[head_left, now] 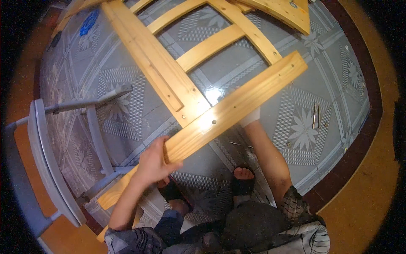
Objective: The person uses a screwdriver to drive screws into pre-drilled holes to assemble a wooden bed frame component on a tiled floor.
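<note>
A long light-wood post with several drilled holes runs slantwise in front of me. It crosses the end of a wooden frame made of a long rail, a second rail and curved slats. My left hand grips the post on its lower left part, with fingers wrapped over its edge and the thumb on the near side. My right hand reaches beneath the post right of its middle. The post hides its fingers, so its grip does not show.
A grey chair lies or stands at the left. Two thin metal tools lie on the patterned floor covering at the right. Another wooden panel is at the far right, and a crumpled blue thing at the far left.
</note>
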The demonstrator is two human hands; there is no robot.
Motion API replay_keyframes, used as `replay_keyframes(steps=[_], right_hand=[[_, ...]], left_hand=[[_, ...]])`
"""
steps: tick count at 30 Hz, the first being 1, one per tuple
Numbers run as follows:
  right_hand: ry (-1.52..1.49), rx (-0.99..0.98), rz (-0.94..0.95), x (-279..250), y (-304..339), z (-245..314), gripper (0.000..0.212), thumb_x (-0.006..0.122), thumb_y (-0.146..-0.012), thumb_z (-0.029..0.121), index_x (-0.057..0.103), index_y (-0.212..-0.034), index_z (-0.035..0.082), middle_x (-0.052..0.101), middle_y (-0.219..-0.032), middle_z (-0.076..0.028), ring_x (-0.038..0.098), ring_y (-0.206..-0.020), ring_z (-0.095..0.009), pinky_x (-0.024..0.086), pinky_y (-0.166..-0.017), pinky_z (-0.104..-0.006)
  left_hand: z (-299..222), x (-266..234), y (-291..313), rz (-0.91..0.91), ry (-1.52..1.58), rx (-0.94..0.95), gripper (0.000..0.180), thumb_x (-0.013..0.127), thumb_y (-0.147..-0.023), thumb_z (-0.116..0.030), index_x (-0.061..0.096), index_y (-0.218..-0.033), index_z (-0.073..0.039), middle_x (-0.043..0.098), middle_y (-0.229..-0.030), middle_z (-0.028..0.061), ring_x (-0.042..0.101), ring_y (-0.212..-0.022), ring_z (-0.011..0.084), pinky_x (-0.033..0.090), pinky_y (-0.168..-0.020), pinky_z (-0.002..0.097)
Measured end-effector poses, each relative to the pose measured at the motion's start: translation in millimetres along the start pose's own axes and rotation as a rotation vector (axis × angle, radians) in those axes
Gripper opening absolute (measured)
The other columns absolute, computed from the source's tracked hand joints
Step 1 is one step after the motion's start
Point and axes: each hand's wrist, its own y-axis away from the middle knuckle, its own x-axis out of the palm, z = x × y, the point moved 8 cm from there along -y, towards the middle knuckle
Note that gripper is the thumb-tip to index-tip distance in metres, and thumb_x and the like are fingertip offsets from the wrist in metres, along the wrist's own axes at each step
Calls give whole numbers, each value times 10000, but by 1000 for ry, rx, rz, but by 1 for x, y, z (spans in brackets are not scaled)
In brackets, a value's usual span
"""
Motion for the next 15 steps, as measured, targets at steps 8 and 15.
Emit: replay_keyframes(steps=[8,15], right_hand=[[-1081,364,-71,36,9,1,377,260,-852,407,391,-983,79,445,-913,-77,406,-927,-220,286,-911,-378],[-1085,89,454,33,-7,5,244,264,-871,346,360,-797,135,386,-779,-27,383,-737,-163,321,-755,-332]], left_hand=[[86,64,-132,-194,1434,-622,586,613,-741,-337,436,-1055,125,553,-905,151,563,-782,205,461,-673,285],[68,46,-131,-422,1374,-815,452,597,-658,-144,485,-989,144,574,-873,165,573,-731,208,462,-626,292]])
